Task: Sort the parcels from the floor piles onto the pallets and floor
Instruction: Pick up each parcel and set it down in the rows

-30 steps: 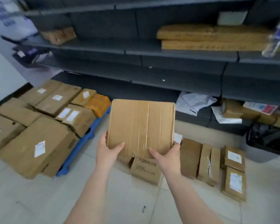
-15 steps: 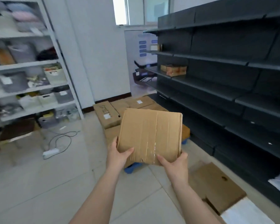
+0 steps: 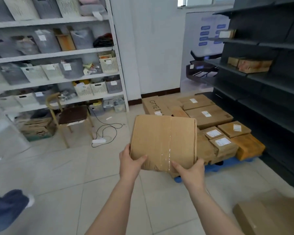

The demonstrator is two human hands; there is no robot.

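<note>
A flat brown cardboard parcel point(image 3: 163, 141), taped down its middle, is held up in front of me at its near edge. My left hand point(image 3: 130, 161) grips its near left corner, thumb on top. My right hand point(image 3: 190, 170) grips the near right corner the same way. Behind the parcel, a blue pallet point(image 3: 231, 164) carries several labelled cardboard parcels point(image 3: 209, 116), partly hidden by the held one. Another cardboard parcel point(image 3: 268, 216) lies on the floor at the lower right.
White shelving point(image 3: 58, 53) with baskets fills the left wall, with a wooden chair point(image 3: 71, 116) and a power strip with cable point(image 3: 99, 141) before it. Dark shelving point(image 3: 265, 85) lines the right side. A person's blue trouser leg and shoe point(image 3: 7, 207) stand at the lower left. Tiled floor lies between.
My view has swung left from the dark shelves and floor pile toward the white shelving and pallet. Both hands keep the same grip on the parcel.
</note>
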